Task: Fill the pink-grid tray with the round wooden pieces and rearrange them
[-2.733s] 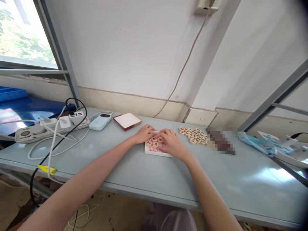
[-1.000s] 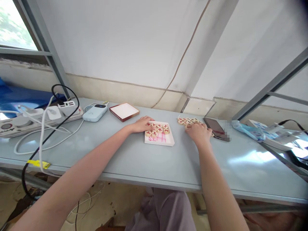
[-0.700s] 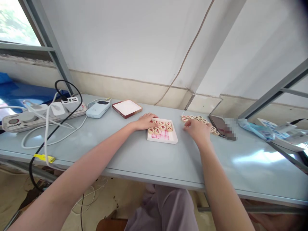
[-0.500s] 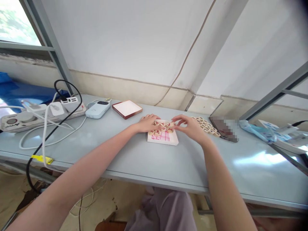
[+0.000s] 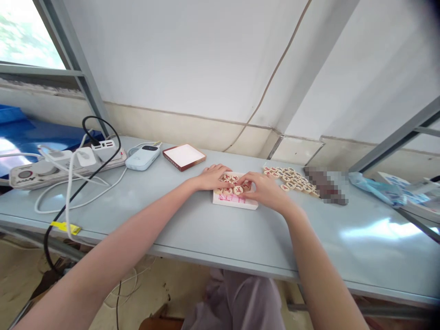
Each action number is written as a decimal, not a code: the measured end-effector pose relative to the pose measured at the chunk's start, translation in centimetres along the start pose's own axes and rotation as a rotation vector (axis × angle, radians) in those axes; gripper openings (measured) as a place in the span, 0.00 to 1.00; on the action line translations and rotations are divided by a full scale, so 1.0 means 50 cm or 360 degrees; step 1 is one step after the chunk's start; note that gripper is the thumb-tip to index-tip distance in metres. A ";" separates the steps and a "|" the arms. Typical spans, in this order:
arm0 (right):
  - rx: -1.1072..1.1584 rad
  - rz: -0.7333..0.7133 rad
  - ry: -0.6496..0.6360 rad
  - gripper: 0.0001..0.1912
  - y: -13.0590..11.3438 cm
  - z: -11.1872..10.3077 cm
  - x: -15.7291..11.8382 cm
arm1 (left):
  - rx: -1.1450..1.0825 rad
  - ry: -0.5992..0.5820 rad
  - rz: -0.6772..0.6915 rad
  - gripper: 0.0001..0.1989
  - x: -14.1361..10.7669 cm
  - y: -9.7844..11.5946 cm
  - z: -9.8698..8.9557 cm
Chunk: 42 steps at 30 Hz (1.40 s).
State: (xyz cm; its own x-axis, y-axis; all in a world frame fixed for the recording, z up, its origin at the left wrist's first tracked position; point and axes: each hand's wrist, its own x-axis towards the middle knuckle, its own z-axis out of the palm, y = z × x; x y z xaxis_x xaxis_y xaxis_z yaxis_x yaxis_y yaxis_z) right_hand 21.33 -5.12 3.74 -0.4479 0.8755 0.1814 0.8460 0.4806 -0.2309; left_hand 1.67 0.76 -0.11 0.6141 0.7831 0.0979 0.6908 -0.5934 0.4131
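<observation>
A shallow white box (image 5: 235, 203) with pink-red marks inside lies on the desk, partly filled with round Chinese chess pieces (image 5: 227, 177) bearing red characters. My left hand (image 5: 213, 178) rests across the left side of the box, fingers stretched toward its far edge and thumb over the pieces. From the right, my right hand (image 5: 258, 187) reaches over the box. Its thumb and forefinger close on one chess piece (image 5: 238, 190) near the middle front. The hands cover parts of the box's left and right sides.
To the right, several loose chess pieces (image 5: 292, 178) lie beside a blurred dark object (image 5: 325, 185). A brown-edged box lid (image 5: 184, 156) lies at the back left. Further left are a pale blue device (image 5: 142, 158) and a power strip (image 5: 68, 167) with cables. Plastic packaging (image 5: 378, 190) lies far right.
My right hand has moved left and down over the box, onto a piece now at its middle front. My left hand stays at the box's left side. The view has shifted slightly.
</observation>
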 end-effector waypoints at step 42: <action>-0.0809 0.1122 0.0120 0.09 0.124 -0.012 -0.044 | 0.0123 0.0133 -0.0233 0.32 -0.004 0.050 0.014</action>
State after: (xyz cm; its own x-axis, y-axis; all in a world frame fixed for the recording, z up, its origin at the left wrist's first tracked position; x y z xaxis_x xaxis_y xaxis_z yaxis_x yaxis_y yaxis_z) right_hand 27.73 -4.09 2.47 0.2339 0.9461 0.2238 0.9534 -0.2683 0.1380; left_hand 3.54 -1.04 0.29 0.4730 0.8731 0.1181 0.7998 -0.4817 0.3582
